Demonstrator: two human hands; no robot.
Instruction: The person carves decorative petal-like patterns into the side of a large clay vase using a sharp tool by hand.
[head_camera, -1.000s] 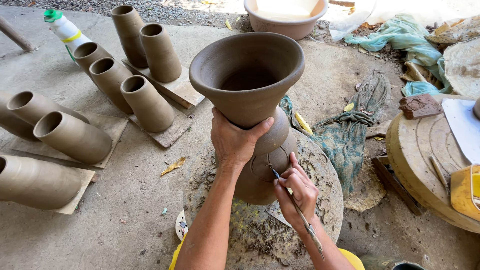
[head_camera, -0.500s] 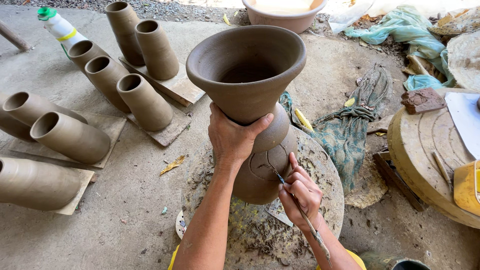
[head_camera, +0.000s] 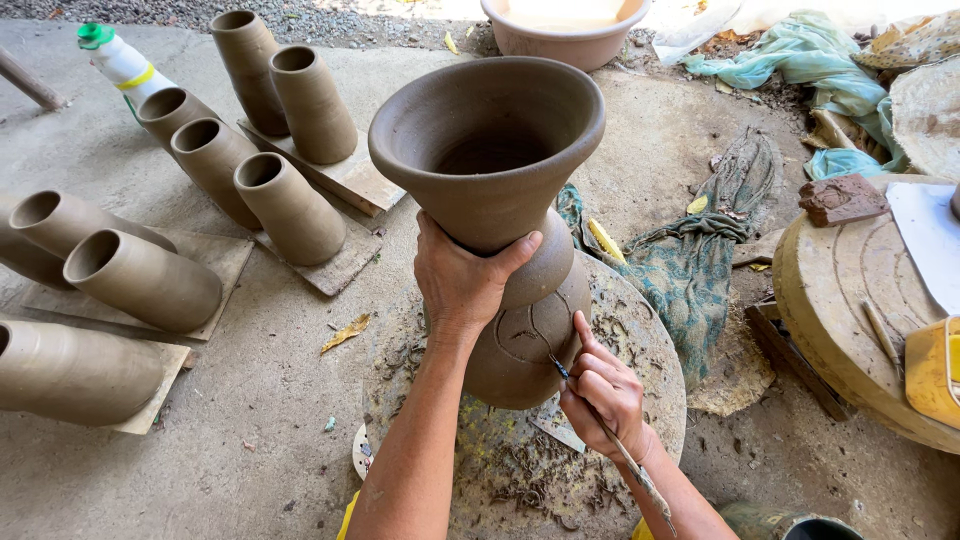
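Unfired clay cylinders (head_camera: 290, 205) stand on wooden boards (head_camera: 345, 180) on the concrete floor, beside a white bottle with a green cap (head_camera: 115, 60), a pink basin (head_camera: 565, 35), crumpled green cloths (head_camera: 690, 265) and a yellow container (head_camera: 935, 365).

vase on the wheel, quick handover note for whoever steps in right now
Left hand grips the neck of the unfired clay vase, steadying it upright on the round wheel. Right hand holds a thin carving tool, tip against the vase's lower belly. Done: a few curved lines are cut into the belly; clay shavings lie on the wheel. Left: most of the visible belly and the whole flared top are uncarved.
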